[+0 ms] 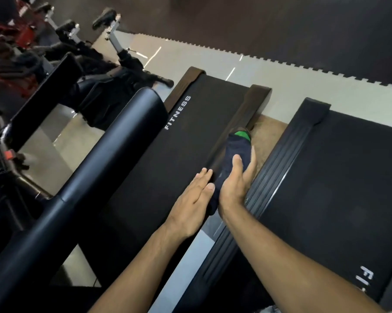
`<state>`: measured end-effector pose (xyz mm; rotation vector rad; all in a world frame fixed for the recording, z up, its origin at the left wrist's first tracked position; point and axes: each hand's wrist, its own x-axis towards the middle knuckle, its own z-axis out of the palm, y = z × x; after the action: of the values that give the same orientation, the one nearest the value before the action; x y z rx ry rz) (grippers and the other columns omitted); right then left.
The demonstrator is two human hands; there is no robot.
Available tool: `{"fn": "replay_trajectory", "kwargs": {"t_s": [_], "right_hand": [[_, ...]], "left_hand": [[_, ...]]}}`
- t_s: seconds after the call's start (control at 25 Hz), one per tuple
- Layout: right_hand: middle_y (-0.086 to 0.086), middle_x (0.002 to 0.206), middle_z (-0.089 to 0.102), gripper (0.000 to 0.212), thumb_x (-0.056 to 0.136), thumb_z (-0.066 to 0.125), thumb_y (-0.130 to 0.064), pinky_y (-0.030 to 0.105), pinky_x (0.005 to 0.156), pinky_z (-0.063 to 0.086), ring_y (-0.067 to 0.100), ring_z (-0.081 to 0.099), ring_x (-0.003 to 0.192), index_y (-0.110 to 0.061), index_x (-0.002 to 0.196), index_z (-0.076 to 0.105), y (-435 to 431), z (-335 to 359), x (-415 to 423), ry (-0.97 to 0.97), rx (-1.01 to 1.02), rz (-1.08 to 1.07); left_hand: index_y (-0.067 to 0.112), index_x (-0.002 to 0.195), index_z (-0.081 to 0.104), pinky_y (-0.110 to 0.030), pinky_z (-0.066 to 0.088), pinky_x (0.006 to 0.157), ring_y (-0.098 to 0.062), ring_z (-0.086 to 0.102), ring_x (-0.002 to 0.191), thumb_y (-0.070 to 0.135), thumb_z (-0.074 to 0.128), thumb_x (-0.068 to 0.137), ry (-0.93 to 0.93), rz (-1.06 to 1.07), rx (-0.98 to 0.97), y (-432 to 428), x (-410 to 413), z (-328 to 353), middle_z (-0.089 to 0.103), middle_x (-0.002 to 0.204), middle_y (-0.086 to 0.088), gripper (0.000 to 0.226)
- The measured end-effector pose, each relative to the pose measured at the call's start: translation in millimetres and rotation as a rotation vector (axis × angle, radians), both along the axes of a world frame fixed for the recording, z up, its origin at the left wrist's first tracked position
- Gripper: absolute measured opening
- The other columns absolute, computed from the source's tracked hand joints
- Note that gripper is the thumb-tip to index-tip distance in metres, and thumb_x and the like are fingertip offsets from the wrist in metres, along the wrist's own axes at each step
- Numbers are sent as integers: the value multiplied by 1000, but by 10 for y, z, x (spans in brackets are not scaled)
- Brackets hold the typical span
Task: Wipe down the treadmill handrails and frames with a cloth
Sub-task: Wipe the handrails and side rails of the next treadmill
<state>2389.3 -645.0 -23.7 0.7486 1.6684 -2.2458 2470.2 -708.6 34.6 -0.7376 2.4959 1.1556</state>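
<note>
Dim indoor scene under soft overhead light. The pale floor tiles [213, 61] carry short white streaks of glare, and the padded handrail [113, 154] shows a long dull sheen. The treadmill belt [201, 123] and dark cloth [237, 152] sink toward black. At upper left the exercise machines [55, 55] are soft and smeared. Wide-angle distortion slants straight edges near the borders. The left hand [195, 199] and right hand [233, 184] are evenly lit.

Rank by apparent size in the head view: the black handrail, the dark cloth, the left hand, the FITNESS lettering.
1. black handrail, though nearest the camera.
2. left hand and dark cloth look alike; the cloth is partly hidden.
3. FITNESS lettering.
</note>
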Motion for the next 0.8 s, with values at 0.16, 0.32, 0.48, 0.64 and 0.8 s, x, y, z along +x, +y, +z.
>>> {"fn": "replay_trajectory", "kwargs": {"t_s": [0.16,0.32,0.48,0.64,0.8], "right_hand": [[-7,135,59,44,94,51,-27,35,102,48,13,58,122,-41,136,49,87,-150,320,-155,-66,24],[0,124,64,49,83,50,-18,44,96,54,22,65,109,-44,125,55,208,-554,334,-255,127,78],[-3,152,42,53,94,49,-26,38,111,38,15,43,137,-39,145,43,85,-288,118,-165,64,47],[-10,155,35,46,103,46,-28,31,115,32,3,34,140,-37,148,41,-49,-111,38,-70,66,-85],[-23,148,31,47,104,43,-28,22,112,28,-4,30,139,-43,149,35,-8,-49,476,-112,-46,12]], "left_hand": [[29,152,28,-29,8,123,9,8,144,37,32,106,-8,26,-34,68,-7,-14,17,160,18,47],[32,153,25,-34,7,124,11,5,144,38,31,105,-3,53,-55,163,16,-67,14,160,22,48],[30,153,25,-34,8,124,10,6,145,38,30,105,2,55,-65,157,1,-89,15,160,19,49],[30,152,26,-33,9,124,12,7,144,41,30,104,29,41,16,56,46,-99,16,160,20,50],[29,152,24,-33,8,124,10,6,144,39,28,106,46,13,27,3,121,-128,14,160,19,48]]}}
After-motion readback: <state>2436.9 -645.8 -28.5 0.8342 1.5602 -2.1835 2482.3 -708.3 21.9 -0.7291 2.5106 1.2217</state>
